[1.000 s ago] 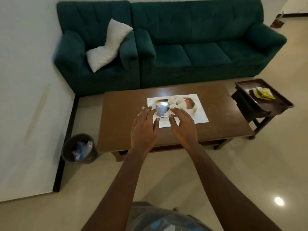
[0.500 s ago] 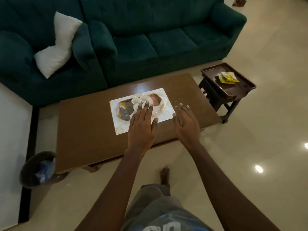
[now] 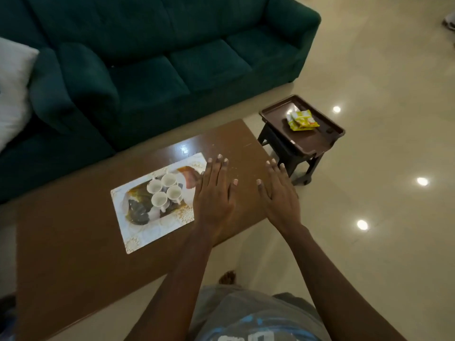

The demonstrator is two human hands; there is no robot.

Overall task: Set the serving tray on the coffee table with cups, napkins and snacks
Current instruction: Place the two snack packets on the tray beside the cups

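2 hands nearest, flat and empty, fingers spread: left hand [image 3: 214, 193] over the counter [image 3: 73, 242] at the right edge of the tray [image 3: 138, 232], right hand [image 3: 279, 195] past the counter's right end. 4 white cups [image 3: 163, 190] upright, clustered mid-tray. Farther right, yellow snack packets [image 3: 301, 120] on a brown tray [image 3: 275, 114] atop a stool [image 3: 290, 153]. Behind, green sofa [image 3: 160, 70].

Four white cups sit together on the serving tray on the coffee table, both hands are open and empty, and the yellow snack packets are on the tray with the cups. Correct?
Not quite. In the head view the yellow snack packets lie on the small dark side table, apart from the serving tray. The four white cups, left hand and right hand are as stated.
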